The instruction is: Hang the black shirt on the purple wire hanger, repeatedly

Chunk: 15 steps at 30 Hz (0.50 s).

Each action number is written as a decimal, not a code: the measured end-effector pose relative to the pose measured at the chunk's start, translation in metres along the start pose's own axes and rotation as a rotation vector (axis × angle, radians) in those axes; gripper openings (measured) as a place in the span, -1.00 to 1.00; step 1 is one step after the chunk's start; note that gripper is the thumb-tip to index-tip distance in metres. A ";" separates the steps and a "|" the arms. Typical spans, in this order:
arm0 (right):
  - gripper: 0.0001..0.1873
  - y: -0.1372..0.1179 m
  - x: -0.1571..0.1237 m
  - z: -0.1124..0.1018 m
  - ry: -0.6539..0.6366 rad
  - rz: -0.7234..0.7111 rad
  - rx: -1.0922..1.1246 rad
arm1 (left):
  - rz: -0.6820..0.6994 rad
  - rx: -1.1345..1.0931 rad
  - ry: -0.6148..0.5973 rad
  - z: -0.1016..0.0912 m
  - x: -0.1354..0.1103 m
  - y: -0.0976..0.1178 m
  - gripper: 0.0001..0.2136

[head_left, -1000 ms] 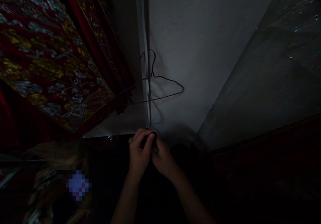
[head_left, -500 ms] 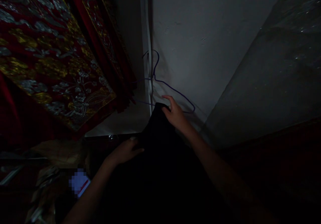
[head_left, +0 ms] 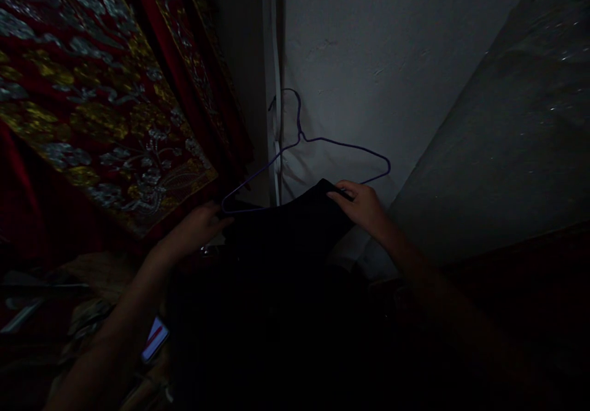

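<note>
A black garment (head_left: 286,239), too dark to tell its kind, spreads below a purple wire hanger (head_left: 343,142). Its top edge lies over the hanger's lower bar. My right hand (head_left: 362,205) pinches the upper right corner of the cloth between thumb and fingers. At the other end, my left hand (head_left: 203,223) grips the cloth's upper left edge, close to the hanger's left corner. The hanger's hook is at a pale strip (head_left: 278,61) running up the wall. Most of the garment's lower part vanishes in the dark.
A red cloth (head_left: 106,91) with gold and silver embroidery hangs at the left. Behind the hanger is a grey wall (head_left: 391,48), with a shiny darker sheet (head_left: 520,110) to the right. A lit phone (head_left: 155,339) lies among dim clutter at lower left.
My hands have moved apart, the left one leftward and up, the right one to the right. The cloth's top is now stretched wide, and the hanger has turned to face me more.
</note>
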State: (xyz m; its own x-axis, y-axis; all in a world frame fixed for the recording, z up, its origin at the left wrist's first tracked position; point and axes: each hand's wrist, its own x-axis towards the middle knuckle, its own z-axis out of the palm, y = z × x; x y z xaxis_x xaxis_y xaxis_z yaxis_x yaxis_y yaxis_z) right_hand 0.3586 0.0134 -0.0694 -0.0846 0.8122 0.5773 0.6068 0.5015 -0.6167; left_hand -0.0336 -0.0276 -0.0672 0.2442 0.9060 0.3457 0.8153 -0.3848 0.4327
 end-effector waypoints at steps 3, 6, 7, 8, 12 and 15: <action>-0.72 -0.005 -0.004 -0.007 0.020 0.003 -0.030 | 0.145 0.066 0.055 -0.023 0.016 0.025 -0.84; -0.72 -0.012 -0.008 -0.008 0.018 -0.007 -0.040 | 0.165 0.097 -0.048 -0.041 0.019 0.035 -0.92; -0.72 -0.013 -0.009 -0.007 0.017 -0.006 -0.038 | 0.130 0.108 -0.106 -0.045 0.017 0.034 -0.91; -0.73 -0.014 -0.010 -0.005 0.011 0.000 -0.034 | 0.084 0.118 -0.166 -0.048 0.014 0.031 -0.88; -0.73 -0.016 -0.011 0.005 -0.026 0.031 -0.029 | -0.030 0.087 -0.151 -0.056 -0.005 0.018 -0.76; -0.73 -0.018 -0.011 0.012 -0.024 0.032 -0.046 | -0.010 0.015 0.092 -0.057 -0.014 0.020 -0.72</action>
State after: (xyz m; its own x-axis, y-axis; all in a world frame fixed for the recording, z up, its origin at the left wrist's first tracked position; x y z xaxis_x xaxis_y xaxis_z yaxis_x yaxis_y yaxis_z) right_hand 0.3391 -0.0013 -0.0714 -0.0826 0.8349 0.5442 0.6454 0.4609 -0.6091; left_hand -0.0506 -0.0578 -0.0162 0.1872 0.8898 0.4162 0.8253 -0.3722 0.4246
